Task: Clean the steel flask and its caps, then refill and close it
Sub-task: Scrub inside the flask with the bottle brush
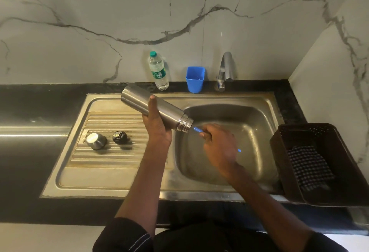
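Head view: my left hand [157, 124] grips steel flask [153, 108], tilted over sink [229, 193], open mouth down toward basin. My right hand [219, 144] clamped on blue brush handle [197, 130], tip at flask mouth. Steel cap [96, 141] and black cap [119, 137] on drainboard, left of basin. Water bottle [158, 71] at bench back edge.

Steel flask [139, 100] uncapped, tilted mouth-down over basin; steel cap [96, 141], black cap [119, 137] on drainboard.
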A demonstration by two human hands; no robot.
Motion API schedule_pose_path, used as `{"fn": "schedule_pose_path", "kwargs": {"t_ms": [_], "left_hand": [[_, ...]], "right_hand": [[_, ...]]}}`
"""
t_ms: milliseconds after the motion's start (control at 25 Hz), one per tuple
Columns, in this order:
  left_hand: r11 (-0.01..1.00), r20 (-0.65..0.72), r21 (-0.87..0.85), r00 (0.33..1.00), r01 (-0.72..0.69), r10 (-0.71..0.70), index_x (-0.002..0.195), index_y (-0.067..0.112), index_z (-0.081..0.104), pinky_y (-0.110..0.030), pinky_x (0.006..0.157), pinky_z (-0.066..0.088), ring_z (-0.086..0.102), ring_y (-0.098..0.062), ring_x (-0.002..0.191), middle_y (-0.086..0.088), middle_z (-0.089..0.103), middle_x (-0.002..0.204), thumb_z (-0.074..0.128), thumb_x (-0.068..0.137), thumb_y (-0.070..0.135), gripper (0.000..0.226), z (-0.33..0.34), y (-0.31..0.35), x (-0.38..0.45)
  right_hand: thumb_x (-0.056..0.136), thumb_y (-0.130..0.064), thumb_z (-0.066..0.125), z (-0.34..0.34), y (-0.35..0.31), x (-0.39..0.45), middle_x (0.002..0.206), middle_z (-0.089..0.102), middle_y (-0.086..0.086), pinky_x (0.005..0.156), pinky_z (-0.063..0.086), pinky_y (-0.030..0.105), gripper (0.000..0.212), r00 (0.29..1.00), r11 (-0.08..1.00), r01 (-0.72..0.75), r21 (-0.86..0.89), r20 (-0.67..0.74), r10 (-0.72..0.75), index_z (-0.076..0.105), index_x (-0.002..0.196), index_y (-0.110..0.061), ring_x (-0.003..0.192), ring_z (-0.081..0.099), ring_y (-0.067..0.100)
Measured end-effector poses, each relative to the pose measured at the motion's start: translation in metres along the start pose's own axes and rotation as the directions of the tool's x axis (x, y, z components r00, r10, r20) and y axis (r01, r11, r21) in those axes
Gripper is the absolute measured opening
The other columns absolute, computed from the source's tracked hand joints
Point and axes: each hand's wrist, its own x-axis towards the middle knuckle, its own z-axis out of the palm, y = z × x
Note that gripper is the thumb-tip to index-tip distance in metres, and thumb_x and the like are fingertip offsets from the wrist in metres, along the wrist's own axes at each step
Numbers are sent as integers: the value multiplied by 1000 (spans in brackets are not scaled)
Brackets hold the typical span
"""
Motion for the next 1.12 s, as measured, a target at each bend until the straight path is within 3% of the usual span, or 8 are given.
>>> {"fn": "schedule_pose_path", "kwargs": {"t_ms": [160, 320, 440, 560, 640, 760, 920, 1120], "left_hand": [[997, 70, 64, 996, -53, 49, 144, 11, 51, -50, 85, 62, 75, -32, 103, -19, 68, 123, 86, 79, 46, 82, -5, 25, 11], [993, 112, 15, 987, -114, 112, 148, 8, 47, -51, 89, 61, 77, -29, 98, -17, 69, 119, 84, 79, 46, 87, -8, 68, 28], [997, 88, 53, 994, -63, 58, 146, 10, 48, -50, 88, 62, 77, -31, 101, -21, 69, 126, 85, 78, 48, 86, 3, 43, 18], [997, 59, 74, 998, 6, -11, 142, 10, 52, -53, 89, 62, 75, -35, 106, -23, 69, 128, 87, 76, 49, 85, 7, 12, 10], [999, 18, 37, 1000, -12, 11, 142, 10, 51, -51, 85, 64, 75, -34, 105, -21, 69, 129, 85, 83, 45, 76, 2, 24, 19], [996, -18, -48, 997, -81, 81, 145, 7, 48, -46, 77, 64, 75, -30, 99, -17, 68, 120, 83, 86, 41, 77, -11, 42, 33], [998, -9, 62, 1000, 21, -20, 139, 9, 53, -60, 95, 60, 73, -38, 109, -23, 69, 123, 86, 79, 44, 77, 2, 5, 17], [999, -62, -26, 998, -26, 25, 142, 11, 49, -50, 83, 64, 72, -36, 112, -21, 68, 131, 82, 89, 38, 69, -10, 26, 31]], "right_hand": [[93, -49, 44, -8, -9, 16, 94, 74, 0, 83, 54, 41, 36, 965, 984, -168, 57, 211, 153, 71, 89, -27, 96, 67, 32], [102, -30, 48, -34, 18, 23, 85, 65, -1, 73, 41, 37, 37, 968, 987, -99, -126, 217, 125, 51, 65, -25, 90, 61, 30], [91, -22, 57, -16, -2, 31, 67, 56, -3, 64, 37, 37, 25, 932, 981, -190, 34, 319, 170, 54, 66, -20, 78, 59, 30], [91, -22, 62, -6, -14, 45, 77, 68, 1, 68, 46, 36, 19, 913, 971, -209, 120, 379, 150, 65, 73, -17, 80, 65, 28], [99, -21, 58, -24, 6, 41, 65, 67, -4, 64, 51, 30, 26, 882, 937, -308, 167, 420, 214, 66, 75, -14, 63, 63, 13], [104, -19, 53, -44, 36, 26, 42, 53, -8, 47, 38, 22, 42, 828, 887, -419, 195, 483, 285, 60, 63, -16, 37, 44, 1], [96, -23, 54, -21, 3, 40, 83, 71, 9, 74, 51, 38, 25, 869, 967, -230, 110, 470, 153, 67, 78, -11, 80, 66, 28], [98, -25, 59, -43, 34, 40, 84, 64, 7, 74, 44, 40, 27, 900, 980, -186, -66, 389, 197, 64, 74, -16, 89, 63, 35]]}}
